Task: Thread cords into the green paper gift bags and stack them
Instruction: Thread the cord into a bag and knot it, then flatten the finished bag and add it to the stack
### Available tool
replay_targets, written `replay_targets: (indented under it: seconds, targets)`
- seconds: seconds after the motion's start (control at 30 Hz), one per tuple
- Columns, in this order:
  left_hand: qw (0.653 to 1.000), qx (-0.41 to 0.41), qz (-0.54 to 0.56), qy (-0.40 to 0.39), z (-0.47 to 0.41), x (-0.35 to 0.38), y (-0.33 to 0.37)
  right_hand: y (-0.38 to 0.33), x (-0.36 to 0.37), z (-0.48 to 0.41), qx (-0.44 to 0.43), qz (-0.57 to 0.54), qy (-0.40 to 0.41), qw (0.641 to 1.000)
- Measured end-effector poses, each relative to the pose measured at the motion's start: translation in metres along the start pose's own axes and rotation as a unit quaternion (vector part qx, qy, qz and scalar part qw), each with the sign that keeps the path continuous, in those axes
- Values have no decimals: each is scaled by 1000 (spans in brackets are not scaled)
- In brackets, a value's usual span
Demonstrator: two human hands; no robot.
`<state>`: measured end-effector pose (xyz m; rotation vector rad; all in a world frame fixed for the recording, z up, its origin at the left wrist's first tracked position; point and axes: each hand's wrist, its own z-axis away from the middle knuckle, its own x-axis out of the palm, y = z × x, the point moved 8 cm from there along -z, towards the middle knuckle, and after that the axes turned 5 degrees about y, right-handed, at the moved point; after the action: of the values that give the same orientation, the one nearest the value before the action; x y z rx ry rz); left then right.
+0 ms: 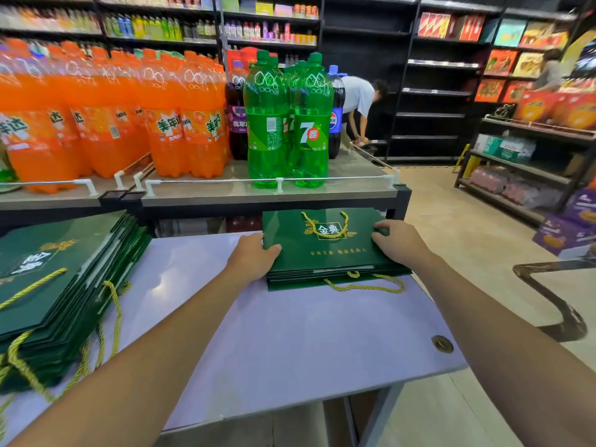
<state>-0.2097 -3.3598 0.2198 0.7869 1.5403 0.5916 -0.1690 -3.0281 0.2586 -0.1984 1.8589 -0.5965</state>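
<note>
Okay, near left: a tall pile of bags, green and flat, sits on the desk, with gold cords hanging off its front edge. Both bare forearms reach forward over the desk. At the far right corner lies a smaller stack of bags, flat, its handle cords dangling off the near edge. The left hand is at the stack's left edge, thumb on top, fingers bent against the side; cannot tell if they grip. The right hand lies on top at the right side, fingers straight, slightly apart, pressing flat. Behind the desk, a shelf carries green bottles and orange bottles. Farther back, a person bends over by dark shelving.
</note>
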Motion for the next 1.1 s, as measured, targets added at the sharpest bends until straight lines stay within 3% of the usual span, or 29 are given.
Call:
replay_targets:
  seconds: [0.1, 0.23, 0.43, 0.6, 0.7, 0.8, 0.9, 1.0, 1.1]
  targets:
    - [1000, -10, 0, 12, 5, -10, 7, -8, -7, 3, -7, 28, 26, 999]
    - [997, 8, -59, 47, 22, -36, 21, -54, -17, 24, -77, 21, 73, 994]
    - [955, 159, -217, 121, 70, -98, 34, -144, 20, 82, -201, -7, 39, 979]
    - [915, 192, -322, 148, 109, -161, 26, -206, 78, 136, -264, -32, -4, 964]
    - [913, 166, -353, 122, 122, -200, 7, -226, 111, 165, -294, -23, -28, 955]
    - [909, 117, -387, 100, 129, -245, -21, -233, 130, 186, -325, 28, 12, 945]
    - [920, 51, -382, 78, 134, -276, -51, -229, 134, 193, -330, -6, 25, 944]
    - [930, -31, -367, -1, 143, -275, -88, -223, 135, 190, -293, -40, -11, 955]
    - [932, -46, -355, -57, 152, -257, -111, -224, 136, 191, -292, -35, -18, 956]
